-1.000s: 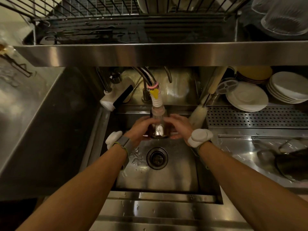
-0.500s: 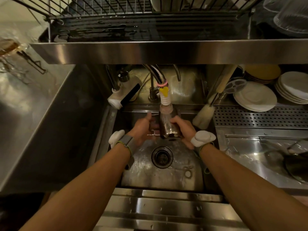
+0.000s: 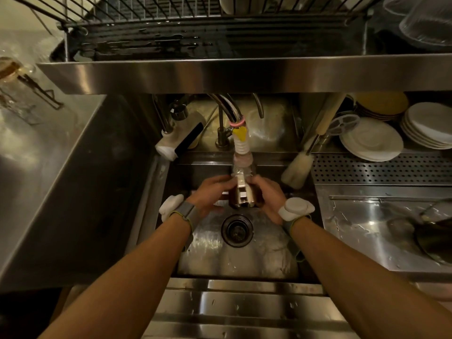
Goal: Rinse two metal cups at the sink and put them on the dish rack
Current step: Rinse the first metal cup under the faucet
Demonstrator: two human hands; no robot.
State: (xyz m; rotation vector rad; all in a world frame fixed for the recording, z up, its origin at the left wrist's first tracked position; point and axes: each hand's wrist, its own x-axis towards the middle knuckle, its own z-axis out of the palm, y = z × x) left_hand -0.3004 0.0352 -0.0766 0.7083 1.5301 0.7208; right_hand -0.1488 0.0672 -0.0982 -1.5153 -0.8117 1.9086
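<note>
Stainless steel is seen on every side: a wet sink (image 3: pixel 244 265) with a dark drain (image 3: pixel 236 230), a perforated drainboard (image 3: pixel 381 168) to its right, and a shelf overhead on which the dish rack (image 3: pixel 156 11) is set. A metal cup (image 3: pixel 244 194) is held under the faucet hose (image 3: pixel 241 145), above the drain. It is gripped by the right hand (image 3: pixel 269 199); the left hand (image 3: pixel 210 194) seems curled round its other side, though blurred.

Sides of metal cup (image 3: pixel 244 196) lay hidden behind left hand (image 3: pixel 210 195) and right hand (image 3: pixel 267 199) | dish rack (image 3: pixel 146 11) was cropped at top edge
</note>
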